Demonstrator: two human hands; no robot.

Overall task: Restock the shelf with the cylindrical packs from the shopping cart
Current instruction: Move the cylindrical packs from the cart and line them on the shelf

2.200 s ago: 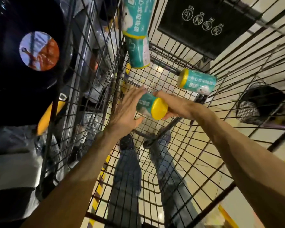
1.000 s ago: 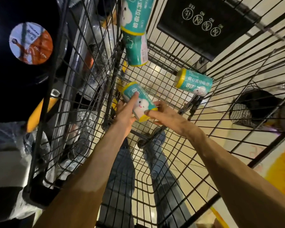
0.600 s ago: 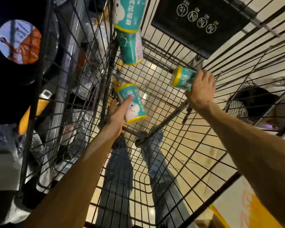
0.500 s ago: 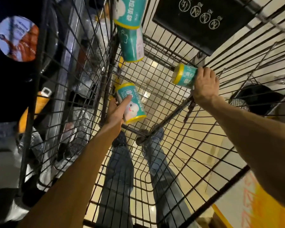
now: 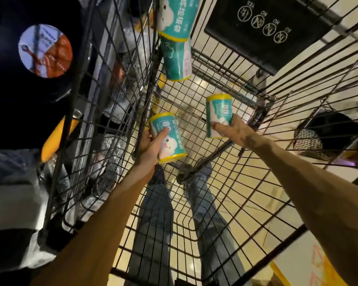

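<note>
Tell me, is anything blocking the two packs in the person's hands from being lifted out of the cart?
Nothing visible does. The left hand and right hand each grip a pack inside the cart, whose top is open toward the camera.

A teal cylindrical pack (image 5: 168, 139) in the left hand (image 5: 151, 144), another pack (image 5: 219, 116) in the right hand (image 5: 235, 131), inside the wire cart (image 5: 225, 182).

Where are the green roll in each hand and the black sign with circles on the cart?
Pack in left hand (image 5: 170, 139), head view: middle of its teal wrapper.
Pack in right hand (image 5: 219, 114), head view: middle of its teal side.
Black sign (image 5: 262, 25), head view: its flat face near the circles.
</note>
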